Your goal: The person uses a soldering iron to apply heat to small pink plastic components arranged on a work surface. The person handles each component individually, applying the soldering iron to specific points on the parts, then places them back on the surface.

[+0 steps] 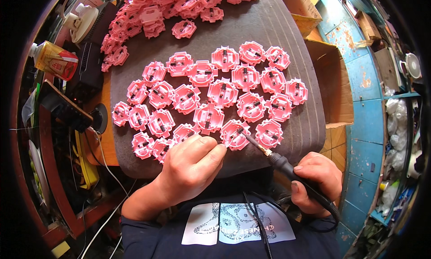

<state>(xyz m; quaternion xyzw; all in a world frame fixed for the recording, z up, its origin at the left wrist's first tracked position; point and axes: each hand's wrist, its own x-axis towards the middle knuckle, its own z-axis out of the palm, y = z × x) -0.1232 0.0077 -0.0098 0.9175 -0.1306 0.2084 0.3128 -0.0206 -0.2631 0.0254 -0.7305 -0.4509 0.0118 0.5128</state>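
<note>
Many pink plastic pieces [222, 95] with small black parts in their middles lie spread on a dark grey mat [287, 39]. My right hand [316, 180] grips a black soldering iron [280, 162], whose tip touches or nearly touches the black part in one pink piece [232, 140] near the front. Left of that piece, my left hand [193, 164] has its fingers curled closed, knuckles up; whatever they hold is hidden.
A pink pile [148, 16] fills the back left. An orange bottle [58, 61], a phone on a stand [65, 105], black equipment [87, 68] and cables stand left. Cardboard boxes [332, 79] are right, beside a blue panel [363, 164] and shelved bags [395, 124].
</note>
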